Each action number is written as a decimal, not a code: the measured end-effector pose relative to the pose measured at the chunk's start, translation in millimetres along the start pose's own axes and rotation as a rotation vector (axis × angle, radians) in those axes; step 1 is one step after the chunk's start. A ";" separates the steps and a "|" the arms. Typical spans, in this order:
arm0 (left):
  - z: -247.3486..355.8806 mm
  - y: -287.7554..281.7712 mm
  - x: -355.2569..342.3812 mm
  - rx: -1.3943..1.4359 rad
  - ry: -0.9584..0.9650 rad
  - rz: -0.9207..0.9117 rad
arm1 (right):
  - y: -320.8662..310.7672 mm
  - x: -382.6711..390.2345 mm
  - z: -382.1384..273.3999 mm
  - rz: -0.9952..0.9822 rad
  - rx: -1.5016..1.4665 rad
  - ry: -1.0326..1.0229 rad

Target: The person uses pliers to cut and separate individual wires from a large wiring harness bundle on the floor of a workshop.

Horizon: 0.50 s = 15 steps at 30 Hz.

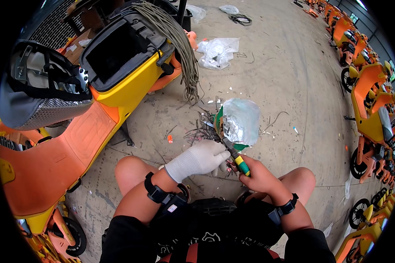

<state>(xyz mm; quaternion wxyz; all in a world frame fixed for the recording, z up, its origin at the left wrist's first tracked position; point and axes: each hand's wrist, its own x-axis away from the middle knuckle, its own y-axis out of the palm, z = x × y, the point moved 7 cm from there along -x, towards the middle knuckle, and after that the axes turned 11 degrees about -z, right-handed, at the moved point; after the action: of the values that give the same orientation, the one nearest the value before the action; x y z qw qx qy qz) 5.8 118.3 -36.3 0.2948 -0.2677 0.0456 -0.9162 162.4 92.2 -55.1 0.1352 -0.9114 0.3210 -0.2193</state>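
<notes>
My left hand [202,157], in a white knit glove, is closed low in front of me. What its fingers hold is hidden. My bare right hand [259,174] grips a hand tool with a green-and-yellow handle [241,165] and a dark metal front part; its exact kind is unclear. The tool slants up and left, passing close by the gloved fingertips. Just beyond the tool stands a clear plastic bag [242,119] with a green-edged part, holding silvery contents. Scattered cut wires and scraps [200,129] lie on the floor beside the bag.
At left stands an orange-and-yellow scooter [70,144] with its seat [48,105] tipped open and a bundle of cords [175,44] draped over it. Another plastic bag [218,52] lies farther off. Rows of scooters [371,109] line the right side.
</notes>
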 end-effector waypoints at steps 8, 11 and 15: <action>-12.1 6.7 -7.6 -0.719 0.014 0.490 | 12.2 -0.3 16.0 -0.057 0.021 0.169; -10.0 5.6 -6.5 -0.752 -0.066 0.475 | 11.3 -0.2 13.3 -0.049 0.026 0.187; -8.1 4.6 -6.5 -0.790 -0.130 0.472 | 9.1 0.2 12.3 -0.049 0.051 0.190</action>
<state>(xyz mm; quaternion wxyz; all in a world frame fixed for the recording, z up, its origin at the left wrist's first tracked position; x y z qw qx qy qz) 8.4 117.6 -47.3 0.3729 -0.3987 0.4323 -0.7177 163.8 86.5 -69.2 0.1219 -0.8903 0.3043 -0.3160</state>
